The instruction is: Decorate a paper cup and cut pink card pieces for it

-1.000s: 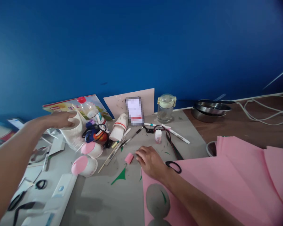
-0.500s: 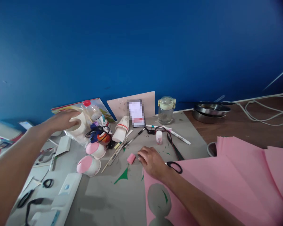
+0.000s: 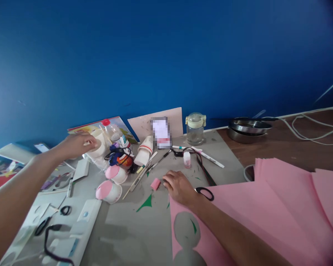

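On the left, my left hand [image 3: 79, 144] is over a pale roll or cup [image 3: 99, 143] in clear plastic, fingers bent together; whether they hold anything is too small to tell. My right hand [image 3: 179, 187] rests on the grey tabletop, its fingers curled down beside a small pink piece [image 3: 155, 184], not touching it. Under its wrist lies the edge of a large pink sheet [image 3: 244, 207] with round cut-outs, next to a black scissors handle [image 3: 205, 193]. Two white cups with pink tops, one [image 3: 116, 174] behind the other [image 3: 109, 191], stand between the hands.
A phone [image 3: 161, 133] leans on a pale board at the wall. Nearby are a lidded glass jar [image 3: 195, 129], a small white bottle [image 3: 187, 160], pens and sticks. Metal pans [image 3: 248, 129] sit at the right, a white box [image 3: 84, 221] at the lower left. Green scraps lie about.
My left hand has drawn back slightly from the pale roll and its fingers have bent. My right hand has hardly moved. The view has shifted a little to the left.
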A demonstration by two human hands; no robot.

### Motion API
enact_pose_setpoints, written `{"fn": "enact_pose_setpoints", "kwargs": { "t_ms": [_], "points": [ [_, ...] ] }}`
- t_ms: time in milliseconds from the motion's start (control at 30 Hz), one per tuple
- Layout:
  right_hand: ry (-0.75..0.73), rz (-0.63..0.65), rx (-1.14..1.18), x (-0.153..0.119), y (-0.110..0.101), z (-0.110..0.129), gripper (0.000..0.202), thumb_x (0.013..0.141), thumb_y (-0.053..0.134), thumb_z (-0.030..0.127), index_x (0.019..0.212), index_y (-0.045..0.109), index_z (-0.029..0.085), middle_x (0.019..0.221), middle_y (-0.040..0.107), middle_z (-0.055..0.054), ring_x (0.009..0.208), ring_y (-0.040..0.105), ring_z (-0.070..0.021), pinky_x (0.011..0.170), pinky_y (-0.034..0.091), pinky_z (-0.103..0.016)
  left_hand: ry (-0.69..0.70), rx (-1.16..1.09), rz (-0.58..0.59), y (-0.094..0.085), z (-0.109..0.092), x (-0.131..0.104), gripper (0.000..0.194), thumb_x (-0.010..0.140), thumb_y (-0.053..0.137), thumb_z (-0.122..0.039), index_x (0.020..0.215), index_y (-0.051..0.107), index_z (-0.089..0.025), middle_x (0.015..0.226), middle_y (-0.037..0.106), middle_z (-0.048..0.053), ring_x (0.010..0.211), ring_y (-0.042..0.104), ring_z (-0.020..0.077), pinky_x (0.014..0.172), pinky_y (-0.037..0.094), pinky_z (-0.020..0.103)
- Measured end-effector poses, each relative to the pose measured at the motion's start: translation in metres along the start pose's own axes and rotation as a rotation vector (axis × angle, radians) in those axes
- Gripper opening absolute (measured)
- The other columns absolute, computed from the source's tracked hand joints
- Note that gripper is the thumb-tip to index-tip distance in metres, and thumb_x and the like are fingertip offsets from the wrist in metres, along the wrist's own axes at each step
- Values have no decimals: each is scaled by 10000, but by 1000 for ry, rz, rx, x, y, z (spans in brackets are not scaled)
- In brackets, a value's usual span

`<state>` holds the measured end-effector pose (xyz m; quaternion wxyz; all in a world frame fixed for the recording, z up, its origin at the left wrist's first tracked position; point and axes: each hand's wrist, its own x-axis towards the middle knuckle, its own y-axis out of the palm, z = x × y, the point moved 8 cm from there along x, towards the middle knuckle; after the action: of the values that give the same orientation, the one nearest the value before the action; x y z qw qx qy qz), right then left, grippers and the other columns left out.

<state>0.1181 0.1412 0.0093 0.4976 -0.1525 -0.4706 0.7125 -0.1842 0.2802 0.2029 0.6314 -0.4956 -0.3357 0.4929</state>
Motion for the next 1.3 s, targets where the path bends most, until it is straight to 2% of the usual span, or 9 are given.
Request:
{"fn": "enact_pose_setpoints", "kwargs": {
  "t_ms": [333, 567, 700, 833, 933, 967, 1100, 1200, 1300],
  "points": [
    [-5, -13, 1, -3, 1, -1, 134, 911, 530, 169, 966, 652, 163, 973, 653, -80, 875, 595, -199, 818, 396, -324, -1, 68, -105, 12, -23, -18, 62, 709, 620, -140, 655, 614, -170, 708, 647, 36, 891, 541, 263, 1026, 222, 461],
    [-9, -30, 20, -4, 1, -1, 133, 897, 547, 165, 974, 655, 157, 981, 652, -88, 877, 590, -202, 829, 398, -330, -54, 58, -222, 1, -18, -25, 126, 733, 667, -280, 687, 614, -176, 743, 676, 9, 829, 563, 220, 997, 289, 395],
    [-20, -41, 68, -4, 0, 0, 142, 898, 528, 143, 931, 666, 153, 943, 655, -86, 854, 586, -196, 833, 401, -333, -150, 31, -346, -26, 0, -34, 183, 842, 542, -273, 804, 666, -144, 837, 711, 29, 879, 572, 196, 964, 350, 348],
    [-21, -70, 156, -3, -7, 1, 181, 902, 502, 121, 911, 680, 154, 937, 660, -87, 861, 587, -193, 855, 402, -342, -287, -26, -600, -81, 7, -55, 320, 877, 509, -279, 1046, 638, -40, 1173, 655, 131, 1032, 555, 194, 977, 377, 371],
    [-14, -121, 254, -1, -20, 3, 210, 900, 485, 113, 948, 684, 161, 971, 669, -88, 897, 594, -193, 877, 407, -343, -199, -265, -1054, -128, -29, -95, 291, 809, 622, -290, 977, 664, -56, 1206, 653, 108, 1181, 514, 224, 1044, 354, 389],
    [-8, -142, 293, 0, -26, 4, 222, 905, 471, 116, 951, 683, 164, 960, 672, -84, 895, 597, -189, 866, 418, -331, -174, -368, -1118, -133, -47, -106, 276, 821, 615, -289, 1012, 662, -95, 1243, 633, 76, 1212, 500, 227, 1045, 358, 391],
    [40, -233, 471, 3, -58, 5, 306, 983, 352, 252, 1049, 638, 164, 977, 672, -89, 869, 619, -169, 759, 483, -281, -12, -783, -1064, -110, -137, -127, 129, 820, 637, -313, 851, 656, -189, 1188, 644, 23, 1076, 584, 221, 955, 444, 412],
    [57, -248, 703, 3, -84, 7, 469, 1017, 200, 400, 1171, 575, 163, 995, 675, -94, 796, 633, -149, 732, 512, -278, 132, -1064, -835, -63, -201, -121, 119, 842, 603, -308, 762, 630, -225, 1208, 598, 32, 1170, 537, 241, 992, 433, 405],
    [84, -105, 1096, 0, -97, 15, 501, 963, 331, 543, 1191, 582, 173, 1014, 668, -89, 849, 633, -178, 760, 520, -316, 134, -1332, -713, -17, -230, -112, 132, 801, 650, -337, 713, 643, -238, 1222, 574, 53, 1203, 514, 279, 968, 456, 408]
  ]
}}
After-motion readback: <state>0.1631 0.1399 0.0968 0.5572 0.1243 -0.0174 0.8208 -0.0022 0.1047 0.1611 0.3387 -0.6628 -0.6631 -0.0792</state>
